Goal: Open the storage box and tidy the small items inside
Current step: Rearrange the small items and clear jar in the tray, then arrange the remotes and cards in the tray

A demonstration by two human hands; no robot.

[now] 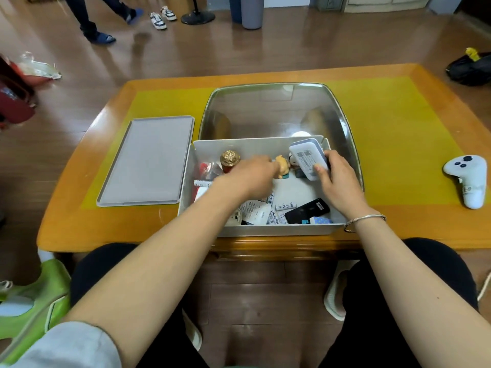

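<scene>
- Right hand (335, 179) curled round a white rectangular device (308, 158), thumb on its near face, fingers behind; device lifted and tilted, label side up, over the far right corner of the storage box (265, 229).
- Left hand (248, 176) reaching into the middle of the storage box, knuckles up, fingertips at a small tan figurine (282, 166); cannot tell whether pinching it or only touching.
- Silver bracelet (365, 219) on the right wrist, over the near right corner of the box.
- Storage box open, white, at the near edge of the table (398, 221), in front of a large clear dome (276, 110).
- Inside the box: gold-topped red jar (229, 159) at the far left, black phone (307, 210) at the near right, small white labelled tubes (285, 206) and packets scattered along the near floor.
- Grey lid (147, 160) lying flat on the table, just left of the box.
- White game controller (469, 179) on the table, well to the right of the box.
- Black bag (470, 69) on the floor beyond the table, far right of the box.
</scene>
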